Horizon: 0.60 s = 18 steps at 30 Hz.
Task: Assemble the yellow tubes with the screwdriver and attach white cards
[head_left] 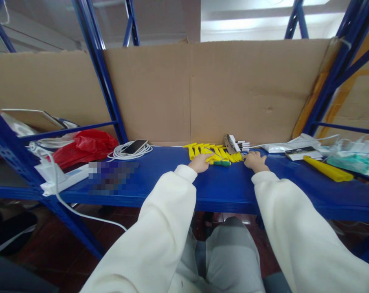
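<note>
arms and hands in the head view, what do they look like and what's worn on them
The left sleeve and right sleeve are plain off-white, long and baggy, ending in cuffs at the wrists. The left hand and right hand are bare, with no gloves.

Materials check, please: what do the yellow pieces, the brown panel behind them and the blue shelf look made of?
Yellow pieces: probably plastic, going by their bright, even colour; too small to judge the finish.
Brown panel: most likely cardboard, matt, with a vertical crease.
Blue shelf: probably painted metal, smooth and evenly coloured, though the coating hides what is beneath.
</note>
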Tool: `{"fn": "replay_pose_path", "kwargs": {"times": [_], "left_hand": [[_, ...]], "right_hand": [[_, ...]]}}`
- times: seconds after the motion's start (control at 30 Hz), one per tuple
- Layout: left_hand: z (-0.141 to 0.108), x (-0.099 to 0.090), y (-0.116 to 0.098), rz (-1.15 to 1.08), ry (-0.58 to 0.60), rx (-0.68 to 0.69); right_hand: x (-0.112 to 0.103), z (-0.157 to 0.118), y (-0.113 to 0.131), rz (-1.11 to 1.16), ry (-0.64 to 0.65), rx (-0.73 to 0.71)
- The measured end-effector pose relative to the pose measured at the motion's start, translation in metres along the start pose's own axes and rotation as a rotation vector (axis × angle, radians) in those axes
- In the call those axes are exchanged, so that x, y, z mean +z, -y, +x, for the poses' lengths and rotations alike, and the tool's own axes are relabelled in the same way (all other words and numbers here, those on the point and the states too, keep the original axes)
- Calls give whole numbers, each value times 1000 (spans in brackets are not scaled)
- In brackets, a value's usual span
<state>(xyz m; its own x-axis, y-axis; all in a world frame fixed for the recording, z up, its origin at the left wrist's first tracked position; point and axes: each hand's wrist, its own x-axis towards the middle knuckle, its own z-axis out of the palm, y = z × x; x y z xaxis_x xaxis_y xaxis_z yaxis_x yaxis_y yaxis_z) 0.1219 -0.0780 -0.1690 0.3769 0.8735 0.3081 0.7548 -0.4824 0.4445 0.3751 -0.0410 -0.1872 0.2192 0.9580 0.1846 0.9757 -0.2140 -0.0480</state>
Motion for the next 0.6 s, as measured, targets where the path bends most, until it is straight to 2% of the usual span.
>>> {"fn": "replay_pose_path", "kwargs": {"times": [0.27,0.4,0.6], "left_hand": [[-1,-1,0,15,26,2],[-1,-2,0,20,24,11],[-2,-3,-2,101,51,15]], "right_hand": [[-8,-6,8,-70,63,-24],[-9,-5,8,-19,24,-1],[1,4,4,136,-19,90]]}}
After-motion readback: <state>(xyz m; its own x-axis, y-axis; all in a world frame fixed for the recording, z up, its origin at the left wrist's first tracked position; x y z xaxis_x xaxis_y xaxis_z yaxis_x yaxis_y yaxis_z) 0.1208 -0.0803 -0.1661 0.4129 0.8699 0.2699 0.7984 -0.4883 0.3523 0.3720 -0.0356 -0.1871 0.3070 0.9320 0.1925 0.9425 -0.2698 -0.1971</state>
